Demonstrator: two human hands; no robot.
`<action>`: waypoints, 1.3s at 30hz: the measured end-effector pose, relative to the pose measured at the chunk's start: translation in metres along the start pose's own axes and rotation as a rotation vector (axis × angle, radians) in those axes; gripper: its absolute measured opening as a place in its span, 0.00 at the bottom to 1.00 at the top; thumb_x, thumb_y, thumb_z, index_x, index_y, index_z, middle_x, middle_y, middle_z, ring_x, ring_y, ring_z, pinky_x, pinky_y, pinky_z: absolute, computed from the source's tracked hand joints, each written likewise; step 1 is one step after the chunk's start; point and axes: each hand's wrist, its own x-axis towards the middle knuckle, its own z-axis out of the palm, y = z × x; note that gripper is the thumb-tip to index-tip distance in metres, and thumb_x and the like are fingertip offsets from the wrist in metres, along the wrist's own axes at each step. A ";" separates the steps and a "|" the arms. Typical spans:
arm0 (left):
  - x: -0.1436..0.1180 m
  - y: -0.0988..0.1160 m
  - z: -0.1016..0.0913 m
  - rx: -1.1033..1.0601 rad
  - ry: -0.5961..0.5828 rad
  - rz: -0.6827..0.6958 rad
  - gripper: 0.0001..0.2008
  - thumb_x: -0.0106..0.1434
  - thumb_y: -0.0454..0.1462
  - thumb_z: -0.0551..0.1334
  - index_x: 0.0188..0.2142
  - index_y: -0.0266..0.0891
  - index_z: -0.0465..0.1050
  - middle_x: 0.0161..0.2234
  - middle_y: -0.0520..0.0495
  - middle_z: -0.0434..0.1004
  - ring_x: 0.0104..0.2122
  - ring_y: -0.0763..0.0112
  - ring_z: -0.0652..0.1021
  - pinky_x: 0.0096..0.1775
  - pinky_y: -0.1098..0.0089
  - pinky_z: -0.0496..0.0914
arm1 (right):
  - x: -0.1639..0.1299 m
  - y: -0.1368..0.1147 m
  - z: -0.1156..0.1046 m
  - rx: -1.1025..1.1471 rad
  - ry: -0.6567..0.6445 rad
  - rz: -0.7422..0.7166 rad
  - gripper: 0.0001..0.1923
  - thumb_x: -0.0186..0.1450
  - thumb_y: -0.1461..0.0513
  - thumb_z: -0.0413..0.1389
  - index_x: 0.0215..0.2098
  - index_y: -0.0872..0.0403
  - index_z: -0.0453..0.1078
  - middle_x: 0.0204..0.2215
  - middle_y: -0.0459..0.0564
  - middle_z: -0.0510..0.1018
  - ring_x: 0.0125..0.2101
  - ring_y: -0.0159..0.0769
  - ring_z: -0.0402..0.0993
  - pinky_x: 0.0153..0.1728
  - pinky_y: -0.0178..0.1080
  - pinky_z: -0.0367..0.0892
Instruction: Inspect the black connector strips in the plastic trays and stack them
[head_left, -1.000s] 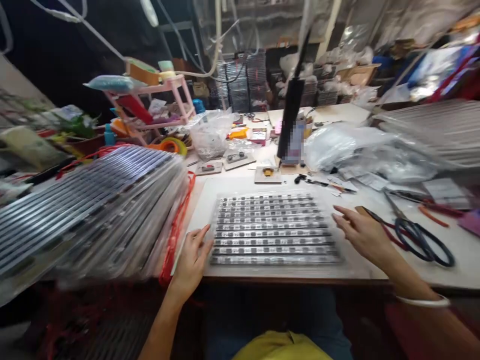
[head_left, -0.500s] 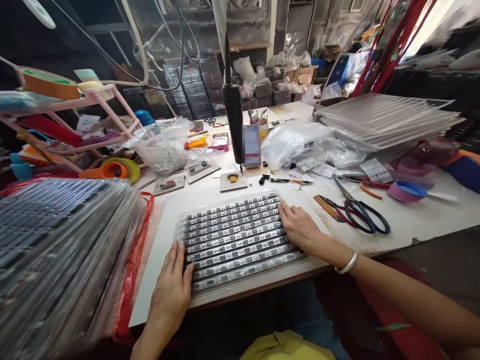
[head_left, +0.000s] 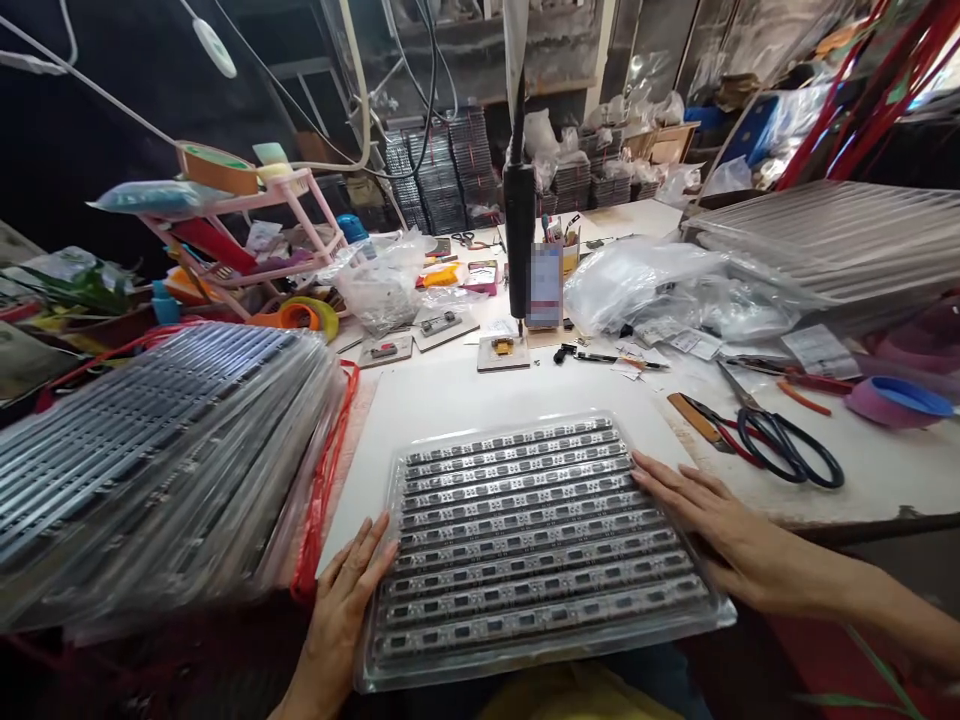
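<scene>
A clear plastic tray lies tilted across the front of the white work board, its near edge hanging past the table toward me. In it sit several parallel metal strips with dark rectangular parts along them. My left hand grips the tray's left side, thumb and fingers along the rim. At the opposite side, my right hand holds the right edge, fingertips on the rim and thumb hidden underneath.
Left of the board stands a stack of filled trays beside red strapping. A black electric screwdriver hangs above a small fixture. Scissors, pliers and purple tape lie right; plastic bags lie behind.
Both hands have drawn the tray toward me, so its near part now overhangs the table's front edge. The camera view has turned left.
</scene>
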 end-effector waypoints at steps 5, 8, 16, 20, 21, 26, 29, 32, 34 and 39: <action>0.004 0.006 0.010 -0.121 0.195 -0.037 0.21 0.65 0.38 0.54 0.58 0.52 0.62 0.60 0.44 0.65 0.58 0.59 0.69 0.54 0.56 0.63 | -0.003 0.001 0.024 -0.108 0.216 -0.011 0.36 0.66 0.66 0.44 0.69 0.54 0.36 0.65 0.60 0.53 0.65 0.46 0.46 0.57 0.57 0.58; 0.021 0.009 -0.001 -0.239 0.213 -0.134 0.16 0.66 0.39 0.53 0.52 0.49 0.67 0.56 0.46 0.71 0.55 0.60 0.72 0.53 0.56 0.64 | 0.006 0.016 0.016 0.030 0.290 -0.097 0.31 0.67 0.64 0.44 0.68 0.52 0.45 0.62 0.58 0.61 0.63 0.45 0.52 0.58 0.55 0.56; 0.167 -0.012 -0.022 -0.173 0.437 -0.519 0.21 0.66 0.49 0.43 0.38 0.37 0.66 0.36 0.39 0.75 0.40 0.59 0.77 0.43 0.59 0.70 | 0.122 0.049 -0.043 0.282 0.595 0.462 0.21 0.67 0.47 0.39 0.37 0.53 0.64 0.26 0.52 0.74 0.25 0.41 0.70 0.29 0.42 0.65; 0.187 -0.019 -0.028 -0.061 0.252 -0.583 0.23 0.67 0.50 0.42 0.34 0.39 0.68 0.29 0.45 0.75 0.32 0.63 0.76 0.37 0.64 0.69 | 0.145 0.047 -0.047 0.317 0.474 0.562 0.25 0.68 0.45 0.34 0.31 0.51 0.60 0.23 0.50 0.72 0.25 0.38 0.68 0.27 0.38 0.61; 0.182 -0.019 -0.026 -0.032 0.175 -0.596 0.23 0.67 0.50 0.42 0.31 0.40 0.69 0.28 0.45 0.75 0.31 0.63 0.76 0.36 0.65 0.69 | 0.142 0.046 -0.042 0.333 0.401 0.576 0.25 0.68 0.44 0.34 0.28 0.51 0.60 0.22 0.50 0.72 0.24 0.37 0.68 0.26 0.37 0.60; 0.153 -0.015 -0.003 0.131 -0.161 -0.637 0.27 0.67 0.49 0.42 0.26 0.37 0.72 0.26 0.38 0.76 0.32 0.56 0.78 0.36 0.61 0.69 | 0.120 0.037 -0.013 0.335 0.041 0.617 0.29 0.69 0.45 0.36 0.22 0.53 0.63 0.22 0.53 0.75 0.24 0.37 0.71 0.27 0.37 0.62; 0.153 -0.015 0.008 0.211 -0.270 -0.616 0.29 0.66 0.50 0.43 0.27 0.35 0.74 0.31 0.33 0.78 0.35 0.52 0.78 0.39 0.58 0.69 | 0.121 0.032 -0.011 0.231 -0.051 0.637 0.25 0.68 0.47 0.43 0.27 0.54 0.69 0.26 0.57 0.76 0.29 0.43 0.74 0.31 0.40 0.62; 0.152 -0.013 0.008 0.267 -0.302 -0.590 0.31 0.66 0.52 0.42 0.31 0.33 0.76 0.34 0.31 0.77 0.37 0.50 0.78 0.40 0.56 0.69 | 0.118 0.025 -0.013 0.130 -0.080 0.688 0.24 0.68 0.48 0.43 0.38 0.56 0.71 0.28 0.59 0.76 0.33 0.48 0.74 0.34 0.44 0.62; 0.139 -0.007 0.005 0.289 -0.280 -0.564 0.30 0.66 0.51 0.43 0.39 0.32 0.76 0.38 0.32 0.76 0.40 0.50 0.76 0.43 0.55 0.68 | 0.103 0.016 -0.008 0.107 -0.055 0.706 0.27 0.68 0.47 0.41 0.46 0.58 0.69 0.30 0.59 0.76 0.34 0.49 0.74 0.34 0.45 0.64; 0.085 0.015 0.009 0.263 -0.120 -0.553 0.24 0.68 0.45 0.46 0.56 0.36 0.66 0.51 0.36 0.70 0.50 0.52 0.70 0.51 0.50 0.63 | 0.050 -0.016 0.023 0.100 0.315 0.499 0.29 0.68 0.46 0.40 0.61 0.53 0.59 0.46 0.57 0.73 0.44 0.43 0.71 0.42 0.44 0.66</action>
